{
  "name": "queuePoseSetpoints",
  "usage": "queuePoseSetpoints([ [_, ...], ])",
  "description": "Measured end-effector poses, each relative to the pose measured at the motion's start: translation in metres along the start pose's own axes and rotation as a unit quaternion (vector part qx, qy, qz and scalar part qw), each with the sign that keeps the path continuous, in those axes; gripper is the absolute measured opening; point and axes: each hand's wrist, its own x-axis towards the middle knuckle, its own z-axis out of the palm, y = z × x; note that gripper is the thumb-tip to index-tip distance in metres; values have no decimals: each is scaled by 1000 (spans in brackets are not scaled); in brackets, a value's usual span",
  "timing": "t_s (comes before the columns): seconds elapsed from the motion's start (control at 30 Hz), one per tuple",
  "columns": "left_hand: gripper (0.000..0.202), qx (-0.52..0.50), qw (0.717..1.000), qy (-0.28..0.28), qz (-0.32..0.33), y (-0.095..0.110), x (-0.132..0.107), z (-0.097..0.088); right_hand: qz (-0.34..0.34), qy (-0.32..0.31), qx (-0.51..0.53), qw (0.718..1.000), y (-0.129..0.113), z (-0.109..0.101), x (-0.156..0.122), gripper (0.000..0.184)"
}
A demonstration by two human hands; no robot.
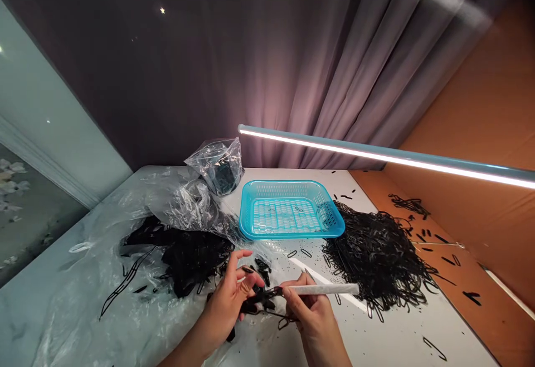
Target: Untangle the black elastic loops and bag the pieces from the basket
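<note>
My left hand [231, 303] pinches a small bunch of black elastic loops [259, 300] between thumb and fingers, low in the middle of the view. My right hand [310, 314] grips a white stick-like tool [330, 288] whose left tip touches that bunch. A big heap of black loops [378, 255] lies to the right on the white table [418, 333]. Another black heap [184, 255] rests on clear plastic sheeting [83, 278] to the left.
A turquoise plastic basket [251, 219] stands behind the hands. A clear bag with dark contents [219, 169] sits at the back. A lit light bar [376, 155] crosses above. Stray loops dot the table and the orange board [460, 261] on the right.
</note>
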Motion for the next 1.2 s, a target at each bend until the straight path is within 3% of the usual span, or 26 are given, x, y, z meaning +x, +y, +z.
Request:
queuePoseSetpoints([
  [0.13, 37, 37, 997, -62, -13, 3, -2, 0, 12, 1, 26, 1000, -9, -2, 1, 31],
  [0.3, 27, 41, 999, -29, 0, 8, -4, 1, 51, -47, 61, 996, -15, 2, 0, 35],
  [0.43, 21, 29, 998, -37, 29, 6, -4, 3, 39, -89, 22, 995, -11, 4, 0, 30],
  [0.6, 17, 33, 998, -35, 31, 3, -4, 6, 13, -83, -32, 996, -7, 4, 1, 29],
  [0.8, 20, 38, 998, -25, 32, 5, -7, 7, 28, -104, -30, 994, -10, 2, 2, 34],
  [1.0, 27, 57, 997, 13, 58, 6, -8, 13, -35, -42, -127, 990, -12, 7, -6, 34],
  [1.2, 30, -58, 997, -1, 43, 4, -12, 15, -82, 5, -151, 985, -15, 18, -11, 30],
])
